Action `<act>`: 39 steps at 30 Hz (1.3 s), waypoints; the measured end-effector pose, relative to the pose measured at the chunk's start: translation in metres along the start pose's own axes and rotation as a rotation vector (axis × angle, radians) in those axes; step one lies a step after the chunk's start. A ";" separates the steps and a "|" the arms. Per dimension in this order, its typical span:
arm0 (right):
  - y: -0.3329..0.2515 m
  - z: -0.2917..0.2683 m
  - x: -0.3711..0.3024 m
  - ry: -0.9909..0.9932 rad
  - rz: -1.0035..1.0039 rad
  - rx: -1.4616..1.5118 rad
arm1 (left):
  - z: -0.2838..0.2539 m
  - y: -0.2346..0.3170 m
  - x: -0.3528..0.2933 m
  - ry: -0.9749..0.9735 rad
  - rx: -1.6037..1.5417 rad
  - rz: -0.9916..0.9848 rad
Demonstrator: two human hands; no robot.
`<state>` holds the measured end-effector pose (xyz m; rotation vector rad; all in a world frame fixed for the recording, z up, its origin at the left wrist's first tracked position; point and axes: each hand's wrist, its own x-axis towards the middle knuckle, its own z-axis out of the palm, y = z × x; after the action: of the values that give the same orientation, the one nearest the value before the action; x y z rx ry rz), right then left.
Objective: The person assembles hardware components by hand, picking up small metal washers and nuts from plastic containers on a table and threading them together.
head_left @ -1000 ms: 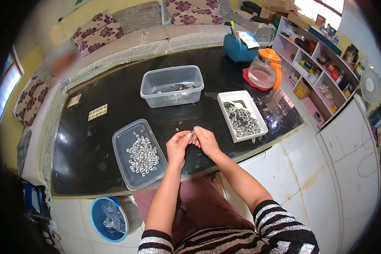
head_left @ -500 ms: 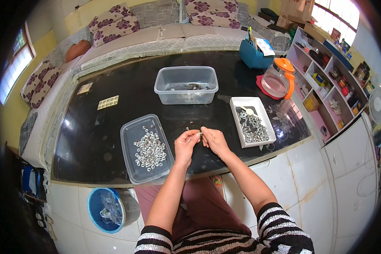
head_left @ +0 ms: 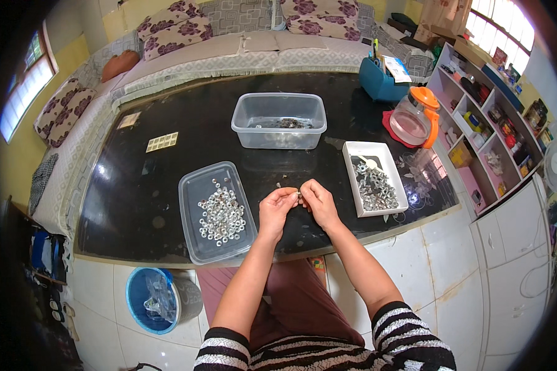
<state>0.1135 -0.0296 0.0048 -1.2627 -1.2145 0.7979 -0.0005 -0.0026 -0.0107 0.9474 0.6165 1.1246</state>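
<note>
While L hand (head_left: pixel 277 212) & R hand (head_left: pixel 320 203) pinch 1 small metal pc (head_left: pixel 299 193) over glossy black table (head_left: pixel 130 204), 1 clear plastic tray (head_left: pixel 196 185) (silver rings (head_left: pixel 222 214), ct unclear) sits L, 1 white rectangular box (head_left: pixel 368 148) R.

Pretty bright daylight here, with the upper-left window (head_left: pixel 28 93) and upper-right window (head_left: pixel 504 31) kinda blown out. Glossy counter (head_left: pixel 136 204) catches glare at centre right. Fisheye bends edges near the black corners.

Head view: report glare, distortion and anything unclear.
Head view: right window overexposed; glare on the table near its right end; table's front edge bowed; corners black; piece between left hand and right hand too small to make out.
</note>
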 end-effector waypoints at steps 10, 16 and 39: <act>0.010 -0.004 0.000 -0.066 0.073 0.072 | 0.000 -0.001 0.000 -0.001 0.013 0.019; 0.014 -0.009 0.002 -0.124 0.070 0.015 | 0.000 -0.002 0.001 -0.008 0.032 -0.001; 0.003 -0.002 -0.001 -0.048 0.073 -0.058 | 0.000 -0.003 -0.001 -0.069 -0.007 0.018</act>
<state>0.1151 -0.0308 0.0021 -1.3484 -1.2440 0.8555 0.0002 -0.0037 -0.0131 0.9835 0.5488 1.1042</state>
